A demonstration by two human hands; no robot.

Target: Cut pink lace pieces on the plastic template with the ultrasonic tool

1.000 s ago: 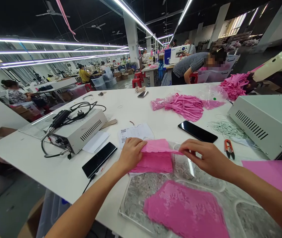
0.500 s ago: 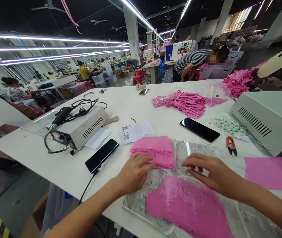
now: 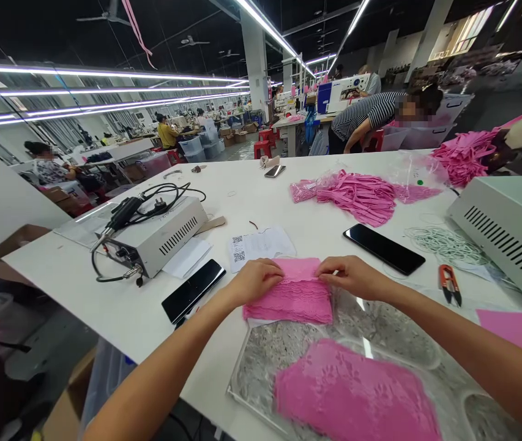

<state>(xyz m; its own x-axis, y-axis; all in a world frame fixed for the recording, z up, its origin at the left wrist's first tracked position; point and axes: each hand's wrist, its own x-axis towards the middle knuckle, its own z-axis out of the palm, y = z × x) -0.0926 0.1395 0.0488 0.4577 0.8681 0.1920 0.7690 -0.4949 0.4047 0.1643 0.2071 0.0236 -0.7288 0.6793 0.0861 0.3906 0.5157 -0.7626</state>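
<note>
A stack of pink lace fabric pieces (image 3: 290, 303) lies at the far edge of a clear sheet (image 3: 261, 361) on the table. My left hand (image 3: 261, 280) pinches the top piece at its left side, fingertips pressed together. At the right side of the same piece, my right hand (image 3: 346, 275) pinches too, thumb against fingers. The top layer's edge looks slightly raised between both hands. Closer to me, a larger pile of pink lace pieces (image 3: 352, 392) with a floral pattern rests on the clear sheet, touched by neither hand.
Around me on the white table (image 3: 251, 193) are a black phone (image 3: 194, 291), another phone (image 3: 384, 248), orange thread snips (image 3: 450, 285), a grey box with a handpiece (image 3: 164, 236), pink straps (image 3: 357, 196) and a pale green machine box (image 3: 508, 226). A person in stripes (image 3: 366, 116) bends beyond.
Both hands have moved forward to the smaller pink stack and closed on its top piece. Half a second ago they hovered apart with looser fingers. The view has shifted slightly.
</note>
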